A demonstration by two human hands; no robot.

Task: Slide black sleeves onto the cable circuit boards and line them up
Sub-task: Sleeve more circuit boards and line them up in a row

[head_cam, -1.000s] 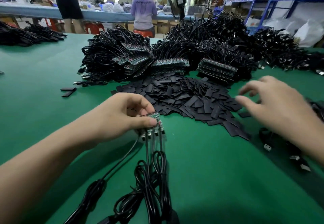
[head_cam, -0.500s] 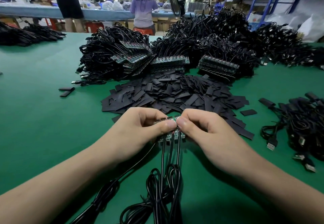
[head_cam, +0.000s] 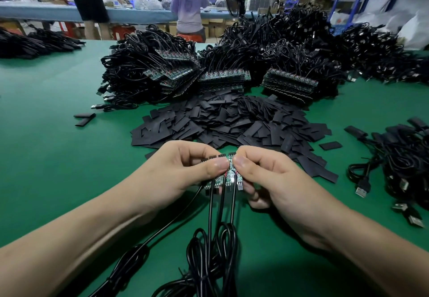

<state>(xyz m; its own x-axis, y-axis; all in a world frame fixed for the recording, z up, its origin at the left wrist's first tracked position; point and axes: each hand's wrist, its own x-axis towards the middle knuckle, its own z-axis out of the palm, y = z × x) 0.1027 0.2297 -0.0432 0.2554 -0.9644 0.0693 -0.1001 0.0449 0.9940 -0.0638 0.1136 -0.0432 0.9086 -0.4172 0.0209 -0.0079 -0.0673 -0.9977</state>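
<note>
A joined strip of small green circuit boards [head_cam: 228, 177] sits between both hands above the green table, black cables hanging from it toward me. My left hand [head_cam: 183, 173] pinches the strip's left part with thumb on top. My right hand [head_cam: 267, 176] pinches the rightmost board, thumb tip beside the left thumb. A heap of flat black sleeves [head_cam: 232, 122] lies just beyond the hands. No sleeve is seen in either hand.
Stacks of board strips with coiled black cables [head_cam: 176, 73] fill the back of the green table [head_cam: 58, 157]. A pile of sleeved cables with USB plugs [head_cam: 399, 164] lies at the right. Two loose sleeves [head_cam: 84, 119] lie at the left. People stand at a far bench.
One second ago my right hand was open off to the right; it came in and took hold of the board strip beside my left thumb. The strip stays held as before.
</note>
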